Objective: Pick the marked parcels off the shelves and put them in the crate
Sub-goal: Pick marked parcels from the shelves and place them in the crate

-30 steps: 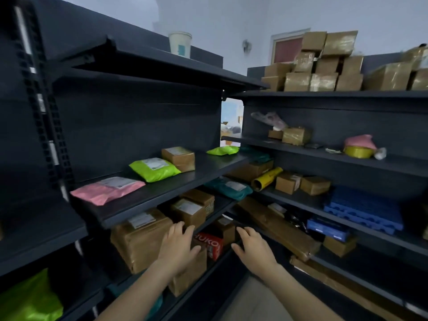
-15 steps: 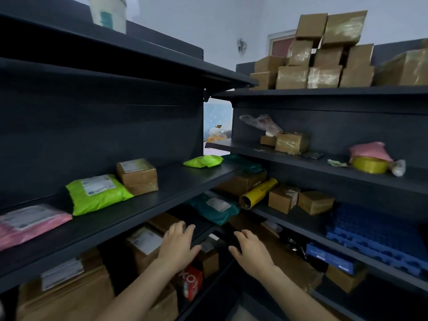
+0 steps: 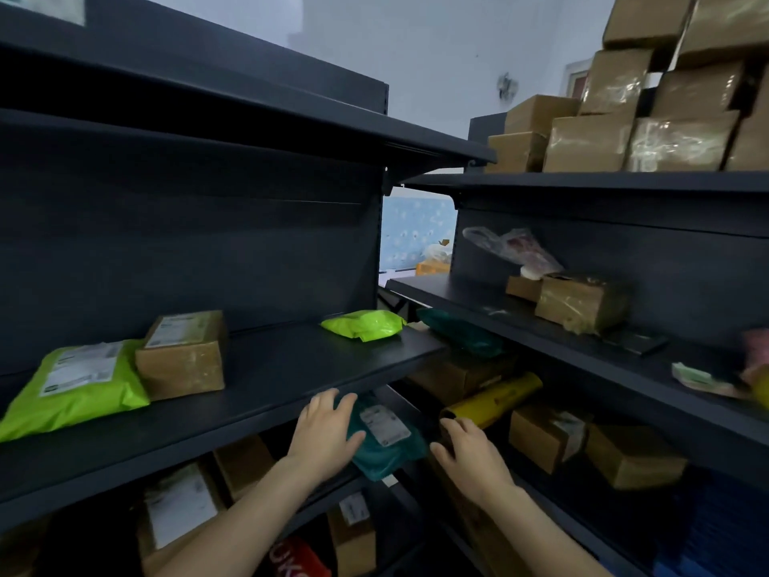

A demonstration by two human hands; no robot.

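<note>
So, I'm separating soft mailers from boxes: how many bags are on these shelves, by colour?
Lime bags: 2
Teal bags: 2
Clear bag: 1
Total: 5
The pink thing at the right edge is too blurred to count.

Dark shelf (image 3: 291, 368); green mailers (image 3: 75, 385), taped box (image 3: 183, 356).

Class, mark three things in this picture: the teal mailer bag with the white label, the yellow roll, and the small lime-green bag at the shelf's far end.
teal mailer bag (image 3: 385, 445): head view, on its wrinkled plastic body.
yellow roll (image 3: 497, 399): head view, mid-length on its side.
small lime-green bag (image 3: 362, 324): head view, on its top face.
</note>
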